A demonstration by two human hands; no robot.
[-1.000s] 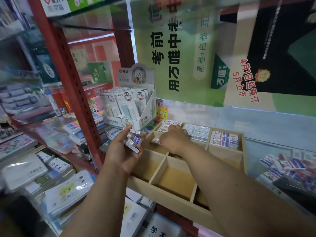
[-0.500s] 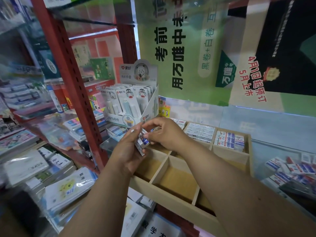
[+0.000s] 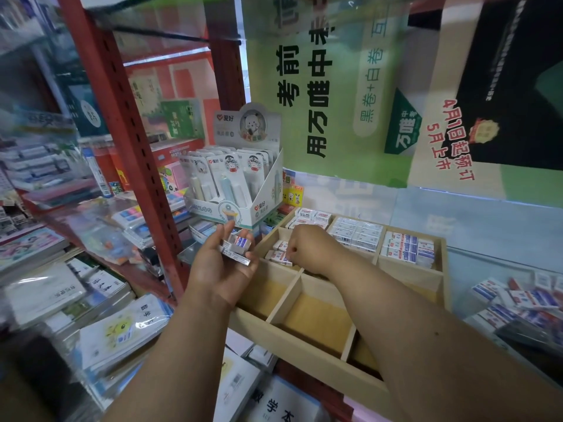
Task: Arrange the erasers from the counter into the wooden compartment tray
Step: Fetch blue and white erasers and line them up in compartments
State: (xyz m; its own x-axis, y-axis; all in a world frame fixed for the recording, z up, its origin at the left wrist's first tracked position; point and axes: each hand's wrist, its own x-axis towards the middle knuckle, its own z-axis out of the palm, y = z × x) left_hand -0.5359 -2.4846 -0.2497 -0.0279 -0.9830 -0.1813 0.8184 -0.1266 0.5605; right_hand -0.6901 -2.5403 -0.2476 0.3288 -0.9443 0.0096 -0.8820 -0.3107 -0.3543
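Note:
A wooden compartment tray (image 3: 286,295) stands on the counter ahead. Its far compartments hold rows of white erasers with blue and red print (image 3: 408,246). My left hand (image 3: 219,269) is palm up just left of the tray and holds a small stack of erasers (image 3: 239,246) between thumb and fingers. My right hand (image 3: 307,245) is over the tray's middle-left compartment, fingers curled down onto an eraser (image 3: 278,257) lying there beside two others. The near compartments show bare wood.
A pile of loose erasers (image 3: 524,303) lies on the glass counter right of the tray. A white display box of carded items (image 3: 240,184) stands behind my left hand. A red shelf post (image 3: 128,123) and stacked books (image 3: 61,287) fill the left.
My right hand moved from the stack in my left hand to the tray's middle-left compartment, carrying an eraser. My left hand stays in place with the remaining stack.

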